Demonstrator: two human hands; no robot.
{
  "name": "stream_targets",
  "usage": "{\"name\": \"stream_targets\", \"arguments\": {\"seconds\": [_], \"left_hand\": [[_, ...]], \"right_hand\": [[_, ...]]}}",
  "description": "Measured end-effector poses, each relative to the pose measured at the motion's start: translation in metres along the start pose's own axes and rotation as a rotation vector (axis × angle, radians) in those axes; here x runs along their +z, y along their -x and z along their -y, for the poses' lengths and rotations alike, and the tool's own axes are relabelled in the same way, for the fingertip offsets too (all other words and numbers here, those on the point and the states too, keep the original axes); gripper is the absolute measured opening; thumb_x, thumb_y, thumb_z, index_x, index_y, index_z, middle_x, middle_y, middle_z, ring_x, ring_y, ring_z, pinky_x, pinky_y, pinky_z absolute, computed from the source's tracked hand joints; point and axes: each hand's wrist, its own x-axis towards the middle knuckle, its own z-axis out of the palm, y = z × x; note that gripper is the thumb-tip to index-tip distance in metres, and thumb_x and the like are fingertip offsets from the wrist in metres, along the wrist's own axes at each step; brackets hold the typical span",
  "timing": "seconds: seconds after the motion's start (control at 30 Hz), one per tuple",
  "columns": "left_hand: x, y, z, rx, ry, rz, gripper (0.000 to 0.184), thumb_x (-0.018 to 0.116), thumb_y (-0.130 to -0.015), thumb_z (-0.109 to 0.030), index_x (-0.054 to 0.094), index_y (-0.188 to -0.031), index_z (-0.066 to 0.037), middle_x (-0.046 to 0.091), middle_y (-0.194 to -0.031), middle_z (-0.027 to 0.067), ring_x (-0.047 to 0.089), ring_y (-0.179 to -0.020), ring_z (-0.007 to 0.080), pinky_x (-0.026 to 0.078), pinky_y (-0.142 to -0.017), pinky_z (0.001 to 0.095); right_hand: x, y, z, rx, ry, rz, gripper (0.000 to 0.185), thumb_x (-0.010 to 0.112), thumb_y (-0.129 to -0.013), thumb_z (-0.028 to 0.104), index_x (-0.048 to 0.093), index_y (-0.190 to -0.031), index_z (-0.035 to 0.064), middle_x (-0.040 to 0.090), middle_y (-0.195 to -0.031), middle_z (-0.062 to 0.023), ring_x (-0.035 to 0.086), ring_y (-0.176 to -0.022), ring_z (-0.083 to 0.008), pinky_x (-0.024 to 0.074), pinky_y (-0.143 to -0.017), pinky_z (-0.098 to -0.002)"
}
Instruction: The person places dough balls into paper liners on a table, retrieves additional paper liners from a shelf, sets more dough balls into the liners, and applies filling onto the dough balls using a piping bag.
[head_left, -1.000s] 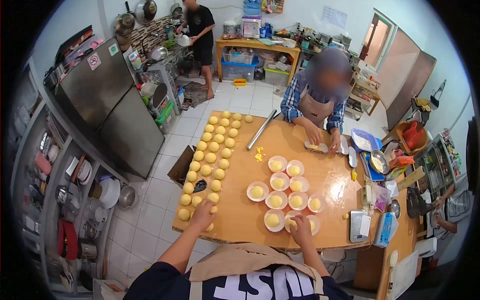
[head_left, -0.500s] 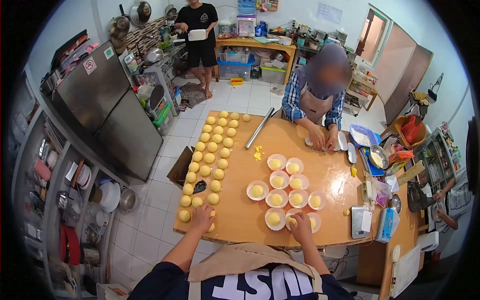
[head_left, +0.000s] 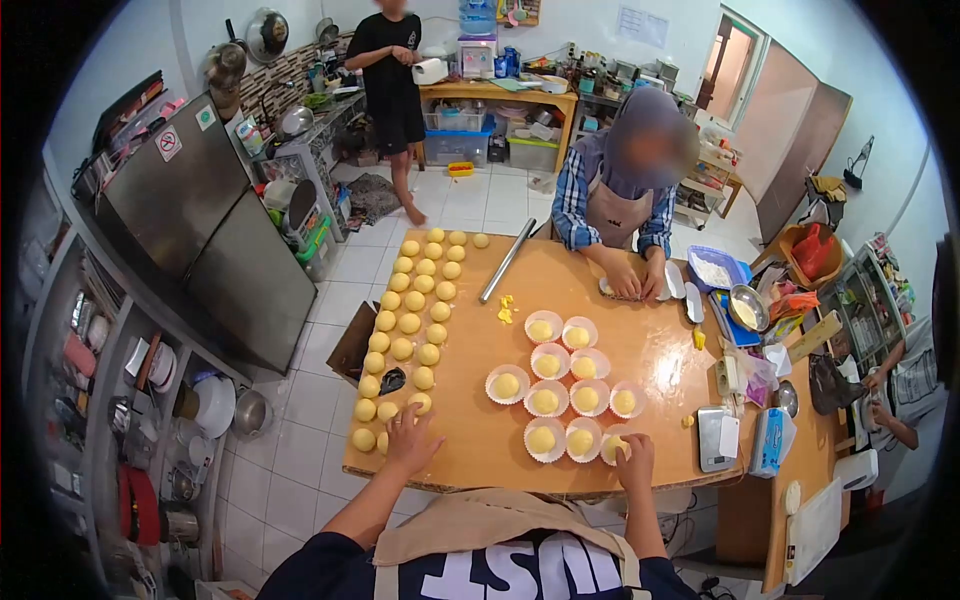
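Note:
My left hand (head_left: 412,446) is over the near end of the rows of round yellow dough balls, its fingers spread and their tips beside a dough ball (head_left: 420,403). At the near right of the group of cups, my right hand (head_left: 637,463) has its fingers bent at the edge of a white fluted paper cup (head_left: 608,455) with a dough ball in it. My fingers partly cover that cup. Several more paper cups (head_left: 545,402) stand around it, each holding one dough ball.
On the wooden table (head_left: 480,360) lie a metal rod (head_left: 507,262), yellow scraps (head_left: 505,309) and a scale (head_left: 714,438). A co-worker (head_left: 625,190) works at the far side. Another person (head_left: 390,80) stands behind, and a third (head_left: 905,385) is at the right edge.
My right hand has moved right, from the middle near cup to the one beside it. My left hand's fingers have spread. The standing person has turned, and the view has shifted slightly.

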Motion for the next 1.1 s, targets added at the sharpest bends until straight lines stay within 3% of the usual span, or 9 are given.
{"name": "stream_targets", "arguments": {"seconds": [0.47,0.67,0.77,0.87,1.1], "left_hand": [[0.036,-0.006,-0.103,0.054,0.014,-0.035,0.058,0.073,-0.079,-0.035,0.052,-0.129,-0.015,0.044,-0.133,0.0119,0.04,-0.127,0.0313,0.031,-0.105,0.0499],[0.071,-0.007,-0.168,0.126,0.241,0.157,0.054,0.071,-0.081,-0.036,0.056,-0.126,-0.011,0.049,-0.13,0.0183,0.049,-0.12,0.0357,0.042,-0.1,0.0462],[0.102,0.006,-0.176,0.127,0.198,0.101,0.055,0.071,-0.082,-0.037,0.057,-0.126,-0.009,0.048,-0.133,0.019,0.05,-0.12,0.0368,0.042,-0.101,0.047],[0.098,0.015,-0.187,0.066,0.21,0.177,0.055,0.07,-0.083,-0.038,0.057,-0.127,-0.008,0.047,-0.135,0.0187,0.049,-0.122,0.0369,0.041,-0.102,0.0467],[0.094,0.032,-0.207,-0.024,0.087,0.123,0.067,0.068,-0.083,-0.043,0.046,-0.137,-0.009,0.041,-0.144,0.0151,0.039,-0.133,0.0351,0.033,-0.106,0.0522]], "right_hand": [[-0.038,-0.048,-0.041,-0.165,-0.072,0.072,0.028,0.073,-0.075,0.009,0.064,-0.101,0.0064,0.058,-0.106,-0.0152,0.055,-0.103,-0.034,0.0454,-0.09,-0.0434],[-0.053,-0.036,-0.081,-0.162,-0.019,0.21,0.031,0.073,-0.075,0.01,0.064,-0.105,0.0069,0.058,-0.107,-0.016,0.054,-0.104,-0.0344,0.0454,-0.09,-0.0436],[-0.051,-0.036,-0.092,-0.147,-0.099,0.258,0.036,0.072,-0.078,0.016,0.063,-0.111,0.0068,0.058,-0.111,-0.0181,0.053,-0.108,-0.0365,0.0447,-0.093,-0.044],[-0.045,-0.034,-0.097,-0.156,-0.135,0.298,0.04,0.072,-0.079,0.019,0.062,-0.115,0.006,0.058,-0.113,-0.0194,0.053,-0.11,-0.0377,0.0441,-0.094,-0.0446],[-0.043,-0.034,-0.094,-0.192,-0.139,0.463,0.046,0.07,-0.081,0.021,0.057,-0.122,0.0045,0.056,-0.116,-0.0208,0.052,-0.112,-0.0376,0.0436,-0.096,-0.0444]]}}
